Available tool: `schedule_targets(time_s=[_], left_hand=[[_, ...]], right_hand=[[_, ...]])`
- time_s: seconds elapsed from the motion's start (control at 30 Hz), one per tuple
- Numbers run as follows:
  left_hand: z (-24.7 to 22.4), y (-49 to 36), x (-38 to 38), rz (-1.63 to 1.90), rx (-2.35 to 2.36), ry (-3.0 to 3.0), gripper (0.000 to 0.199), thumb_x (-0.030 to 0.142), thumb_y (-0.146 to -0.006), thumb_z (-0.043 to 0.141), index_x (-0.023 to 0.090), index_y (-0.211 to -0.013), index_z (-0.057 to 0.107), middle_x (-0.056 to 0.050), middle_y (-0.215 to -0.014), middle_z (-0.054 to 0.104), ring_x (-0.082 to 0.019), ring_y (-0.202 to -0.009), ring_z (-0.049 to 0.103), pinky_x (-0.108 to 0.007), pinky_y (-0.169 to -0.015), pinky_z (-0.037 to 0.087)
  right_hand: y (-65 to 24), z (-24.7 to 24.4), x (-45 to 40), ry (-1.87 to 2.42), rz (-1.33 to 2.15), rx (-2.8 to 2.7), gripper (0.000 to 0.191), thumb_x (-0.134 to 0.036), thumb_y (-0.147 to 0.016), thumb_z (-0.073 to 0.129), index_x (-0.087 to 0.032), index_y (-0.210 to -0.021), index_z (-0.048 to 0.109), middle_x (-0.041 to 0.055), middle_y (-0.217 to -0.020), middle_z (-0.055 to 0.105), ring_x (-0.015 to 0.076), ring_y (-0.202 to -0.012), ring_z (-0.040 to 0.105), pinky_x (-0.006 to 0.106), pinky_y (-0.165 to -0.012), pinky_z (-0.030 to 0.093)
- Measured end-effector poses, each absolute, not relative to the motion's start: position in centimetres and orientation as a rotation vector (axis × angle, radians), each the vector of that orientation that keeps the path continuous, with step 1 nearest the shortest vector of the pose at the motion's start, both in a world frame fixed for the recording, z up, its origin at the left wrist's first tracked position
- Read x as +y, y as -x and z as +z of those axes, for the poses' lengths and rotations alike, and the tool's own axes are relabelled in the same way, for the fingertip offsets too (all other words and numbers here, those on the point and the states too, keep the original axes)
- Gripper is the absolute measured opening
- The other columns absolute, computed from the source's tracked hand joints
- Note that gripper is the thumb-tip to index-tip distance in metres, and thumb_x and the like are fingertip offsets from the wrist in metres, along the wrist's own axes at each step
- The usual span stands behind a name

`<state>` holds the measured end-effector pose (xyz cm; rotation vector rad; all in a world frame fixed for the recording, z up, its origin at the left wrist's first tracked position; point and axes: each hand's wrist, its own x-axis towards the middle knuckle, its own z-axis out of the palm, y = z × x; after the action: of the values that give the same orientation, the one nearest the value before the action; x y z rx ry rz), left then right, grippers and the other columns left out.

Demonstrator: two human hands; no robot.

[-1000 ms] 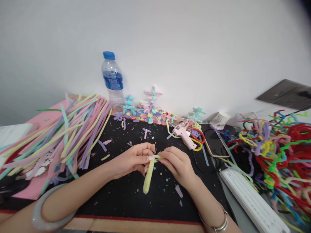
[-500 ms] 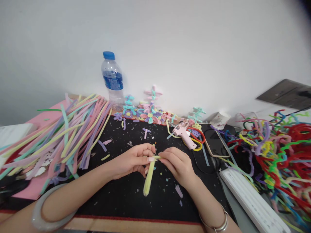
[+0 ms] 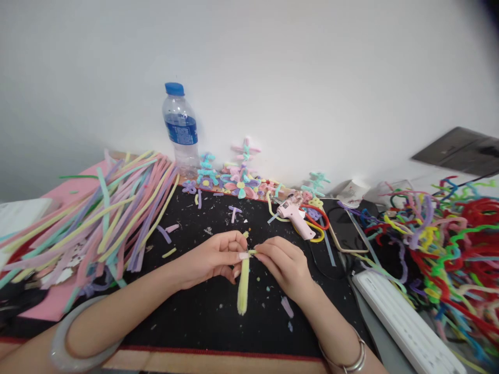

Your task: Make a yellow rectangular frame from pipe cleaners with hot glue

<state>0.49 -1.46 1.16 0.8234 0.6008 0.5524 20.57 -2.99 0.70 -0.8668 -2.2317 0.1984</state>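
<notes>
A bundle of yellow pipe cleaners [image 3: 243, 291] hangs downward between my hands above the black mat [image 3: 187, 317]. My left hand [image 3: 218, 257] pinches its upper part between thumb and fingers, and a short yellow bit pokes up past the fingertips. From the other side, my right hand [image 3: 283, 262] is closed on a short yellow end that sticks out sideways at the top of the bundle. The exact spot where the fingertips meet the yellow pieces is partly hidden. A cut yellow piece [image 3: 169, 253] lies on the mat left of my left hand.
Loose pastel pipe cleaners [image 3: 117, 213] pile up at left, beside a water bottle [image 3: 181, 130]. Pipe-cleaner flowers [image 3: 240, 184] line the back edge. A pink glue gun [image 3: 296, 215], a phone [image 3: 346, 231], a white power strip [image 3: 405, 322] and tangled bright pipe cleaners [image 3: 448, 249] occupy the right.
The lower end of the yellow bundle has swung slightly right and hangs straighter. Both hands stay in nearly the same place, keeping their pinch.
</notes>
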Motion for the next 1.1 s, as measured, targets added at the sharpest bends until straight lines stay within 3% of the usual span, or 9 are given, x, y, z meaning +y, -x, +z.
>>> schedule_targets(time_s=[0.67,1.1], left_hand=[[0.62,-0.74,-1.54,0.654,0.674,-0.979,0.018,0.027,-0.082,0.062,0.018,-0.090,0.048,0.002,-0.072,0.060,-0.010,-0.064,0.059,-0.024,-0.063,0.048],[0.75,-0.74,-1.51,0.652,0.688,-0.882,0.016,0.025,-0.080,0.064,0.016,-0.083,0.051,0.000,-0.071,0.065,-0.011,-0.067,0.062,-0.023,-0.064,0.049]], right_hand=[[-20.71,0.49,-2.99,0.867,0.205,-2.185,0.014,-0.008,-0.086,0.054,-0.014,-0.097,0.060,0.0079,-0.081,0.062,0.0148,-0.073,0.056,0.027,-0.064,0.049],[-20.64,0.46,-3.09,0.850,0.135,-2.189,0.015,-0.012,-0.087,0.053,-0.015,-0.099,0.061,0.0080,-0.080,0.063,0.0150,-0.071,0.057,0.027,-0.062,0.050]])
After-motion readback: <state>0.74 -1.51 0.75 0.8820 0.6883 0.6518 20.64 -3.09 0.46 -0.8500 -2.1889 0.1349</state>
